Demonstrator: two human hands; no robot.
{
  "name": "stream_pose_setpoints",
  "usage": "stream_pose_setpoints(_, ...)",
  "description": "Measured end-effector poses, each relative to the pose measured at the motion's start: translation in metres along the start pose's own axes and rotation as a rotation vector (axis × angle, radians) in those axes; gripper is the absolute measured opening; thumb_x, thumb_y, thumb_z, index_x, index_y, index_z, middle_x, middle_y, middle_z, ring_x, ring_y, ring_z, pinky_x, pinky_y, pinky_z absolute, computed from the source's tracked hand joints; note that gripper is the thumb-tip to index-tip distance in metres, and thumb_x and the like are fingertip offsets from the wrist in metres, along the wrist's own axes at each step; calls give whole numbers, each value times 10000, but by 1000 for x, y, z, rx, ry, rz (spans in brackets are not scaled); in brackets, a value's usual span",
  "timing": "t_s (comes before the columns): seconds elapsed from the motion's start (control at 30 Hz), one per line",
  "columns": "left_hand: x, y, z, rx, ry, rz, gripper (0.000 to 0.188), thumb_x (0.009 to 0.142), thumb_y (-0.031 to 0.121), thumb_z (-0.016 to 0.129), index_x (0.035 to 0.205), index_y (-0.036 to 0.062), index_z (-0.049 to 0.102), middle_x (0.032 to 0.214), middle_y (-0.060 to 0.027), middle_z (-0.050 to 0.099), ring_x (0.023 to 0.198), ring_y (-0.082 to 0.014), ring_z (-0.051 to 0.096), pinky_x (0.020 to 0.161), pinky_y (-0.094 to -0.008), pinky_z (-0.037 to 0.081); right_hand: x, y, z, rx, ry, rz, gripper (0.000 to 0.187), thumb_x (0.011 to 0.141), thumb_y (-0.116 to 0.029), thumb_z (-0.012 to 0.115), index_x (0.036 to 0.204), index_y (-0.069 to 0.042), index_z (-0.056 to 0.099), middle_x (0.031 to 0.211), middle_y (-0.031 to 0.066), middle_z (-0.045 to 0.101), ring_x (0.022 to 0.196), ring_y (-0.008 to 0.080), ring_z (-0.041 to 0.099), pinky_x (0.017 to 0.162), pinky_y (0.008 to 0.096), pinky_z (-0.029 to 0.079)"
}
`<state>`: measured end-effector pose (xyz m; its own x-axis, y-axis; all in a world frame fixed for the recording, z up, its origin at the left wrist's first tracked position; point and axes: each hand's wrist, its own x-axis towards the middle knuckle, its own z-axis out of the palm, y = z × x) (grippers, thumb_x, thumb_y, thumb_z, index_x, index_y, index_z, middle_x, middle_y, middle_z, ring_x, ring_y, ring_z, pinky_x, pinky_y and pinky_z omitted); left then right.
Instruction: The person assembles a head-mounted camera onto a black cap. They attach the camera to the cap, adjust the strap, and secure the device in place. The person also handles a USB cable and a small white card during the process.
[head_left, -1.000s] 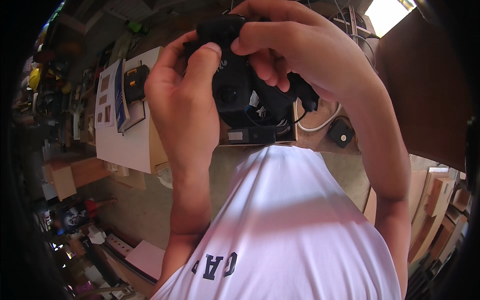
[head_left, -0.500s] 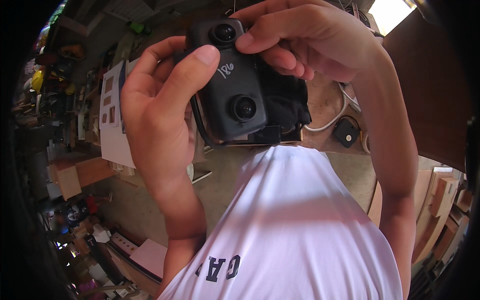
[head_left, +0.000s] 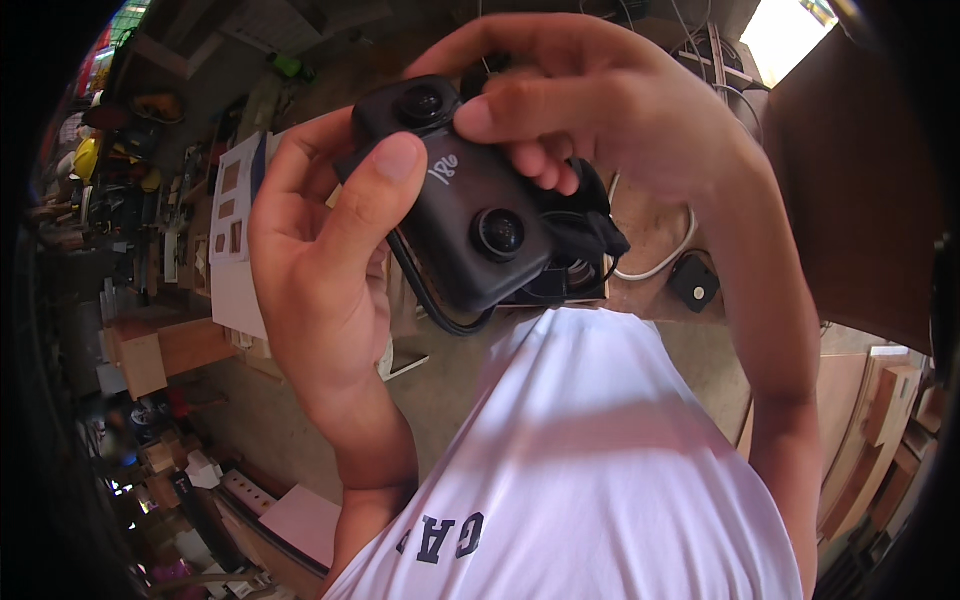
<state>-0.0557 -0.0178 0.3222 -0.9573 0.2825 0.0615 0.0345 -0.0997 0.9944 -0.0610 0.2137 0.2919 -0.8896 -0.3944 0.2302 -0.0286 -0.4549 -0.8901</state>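
A black two-lens camera unit (head_left: 455, 220) is held up in front of me, tilted, with one round lens near each end and pale handwriting between them. My left hand (head_left: 325, 230) grips its left side, the thumb lying across the front. At the upper right edge, my right hand (head_left: 590, 110) pinches the unit between thumb and curled fingers. A black cable (head_left: 425, 295) loops below its lower left side. Behind the unit, some black cloth-like material (head_left: 585, 230) is partly covered by it.
A brown work table (head_left: 650, 290) carries a white cable (head_left: 655, 268) and a small black box (head_left: 693, 283). Printed sheets (head_left: 230, 205) lie on a white board at left. Wooden boards (head_left: 870, 440) are stacked at lower right, and a dark brown panel (head_left: 850, 200) stands at right.
The camera unit has come lower and tilted further, its lower end toward the right. Both hands moved down with it, keeping hold. More of the cable loop shows below.
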Motion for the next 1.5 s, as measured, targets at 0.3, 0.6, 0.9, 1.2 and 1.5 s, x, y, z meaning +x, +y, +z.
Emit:
stream_pose_setpoints(0.3,-4,1,-6,-47,-26,26,488,937,80,856,1352,-59,641,1247,-125,705,1101,-170,698,980,-296,565,-32,14,33,-1155,380,-761,356,750,69,840,1086,-47,857,852,73,671,693,156,666,591,293,520)
stream_pose_setpoints(0.6,-4,6,1,41,-57,64,518,932,61,845,1387,-54,625,1284,-137,670,1117,-205,708,986,-314,579,-38,22,28,-1278,348,-813,500,681,26,830,1172,-68,850,864,54,632,687,188,640,578,348,527)
stream_pose_setpoints(0.9,-1,-2,7,84,-62,120,507,914,-25,808,1388,-45,630,1266,-125,680,1139,-193,688,988,-307,574,-39,23,26,-1249,285,-768,403,755,64,827,1152,1,805,841,79,639,700,236,655,618,369,549)
stream_pose_setpoints(1.2,-1,-16,20,66,-25,66,470,941,-73,721,1398,-54,614,1204,-123,695,1090,-146,670,937,-280,569,-53,25,35,-1348,285,-563,472,767,70,814,1231,-5,772,932,86,620,751,242,660,641,373,559)
stream_pose_setpoints(1.5,29,-59,0,255,-171,-56,403,948,-32,722,1349,-11,697,1198,-87,721,1032,-115,689,895,-255,564,-50,44,-10,-1200,310,-432,702,807,-142,900,1471,-118,674,1219,154,659,1119,377,669,983,455,558)
